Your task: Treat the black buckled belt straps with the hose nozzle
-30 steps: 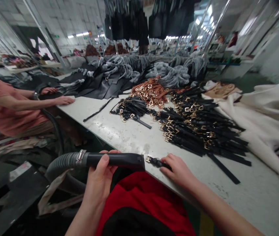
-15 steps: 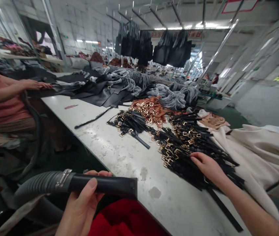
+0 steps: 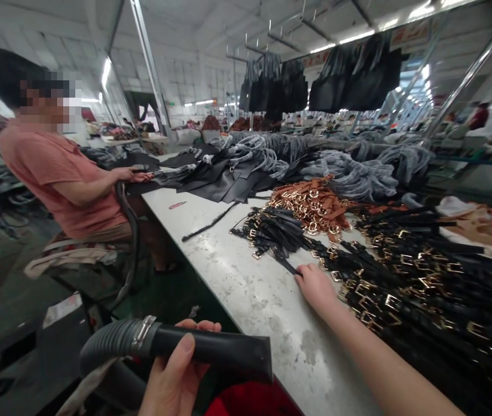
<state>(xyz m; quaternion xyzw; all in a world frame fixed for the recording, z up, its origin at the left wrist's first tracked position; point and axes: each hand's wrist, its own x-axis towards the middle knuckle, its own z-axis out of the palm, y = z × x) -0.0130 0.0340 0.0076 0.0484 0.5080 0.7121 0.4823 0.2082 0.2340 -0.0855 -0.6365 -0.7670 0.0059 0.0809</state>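
My left hand [image 3: 176,378] is closed round a black nozzle [image 3: 217,353] on a grey ribbed hose [image 3: 109,345], held level at the near edge of the white table [image 3: 246,289]. My right hand [image 3: 316,285] reaches out over the table, fingers bent down on the end of a black strap [image 3: 288,265] at the edge of a small heap of black buckled straps [image 3: 272,231]. To its right spreads a large pile of black straps with gold buckles [image 3: 419,277]. Whether the fingers grip the strap is hidden.
Brown buckled straps [image 3: 315,203] lie behind the black heaps, grey cords [image 3: 350,173] and black leather pieces [image 3: 224,182] farther back. A person in a salmon shirt [image 3: 59,179] sits at the left with hands on the table. Dark bags [image 3: 350,75] hang overhead.
My right hand has moved left from the big black pile to the loose strap by the smaller heap. The view has swung left and up. The nozzle stays in my left hand.
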